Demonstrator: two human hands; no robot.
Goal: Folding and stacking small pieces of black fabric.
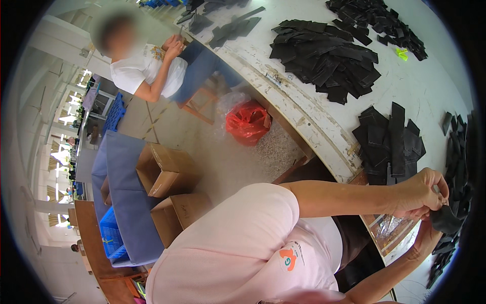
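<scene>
Over the right edge of the table, my left hand (421, 195) pinches a small black piece of flat material (445, 219) with thumb and fingers. Just below it, my right hand (428, 237) grips the same piece from underneath, its fingers partly hidden. The piece looks bent or folded between my hands. Close by on the table lies a small stack of black strips (387, 142), one long strip lying on top. A long row of similar black pieces (458, 152) runs past my hands along the far right.
A large heap of black pieces (326, 58) covers part of the white table (324, 134), with another pile (379, 23) behind it and a bright yellow-green scrap (401, 54). On the floor are a red plastic bag (248, 122) and cardboard boxes (169, 169). A co-worker (152, 71) sits at the table.
</scene>
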